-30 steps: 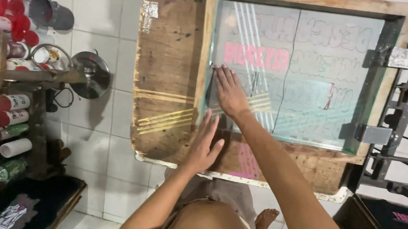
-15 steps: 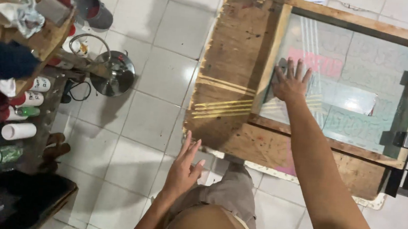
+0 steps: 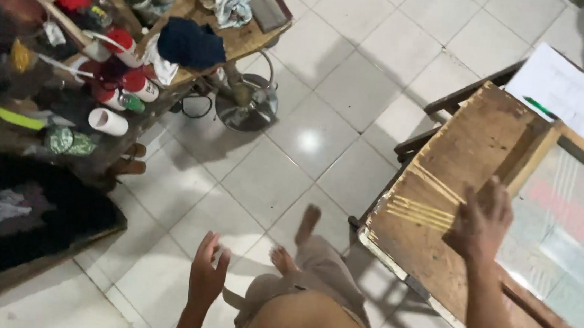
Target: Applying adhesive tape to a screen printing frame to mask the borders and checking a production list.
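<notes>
While the right hand [image 3: 483, 224] is held open over the wooden board [image 3: 452, 197] beside the screen frame [image 3: 566, 213], the left hand [image 3: 207, 275] hangs empty, fingers spread; no printing is seen started.

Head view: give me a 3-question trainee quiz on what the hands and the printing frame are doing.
1. True or false: the left hand holds a bottle.
2. Which does the right hand hover over? A) wooden board beside the screen frame B) white paper C) metal bowl
3. What colour is the cloth on the cluttered shelf?

Key:
1. False; it is empty, fingers spread, above the tiled floor.
2. A
3. Dark blue.
</notes>
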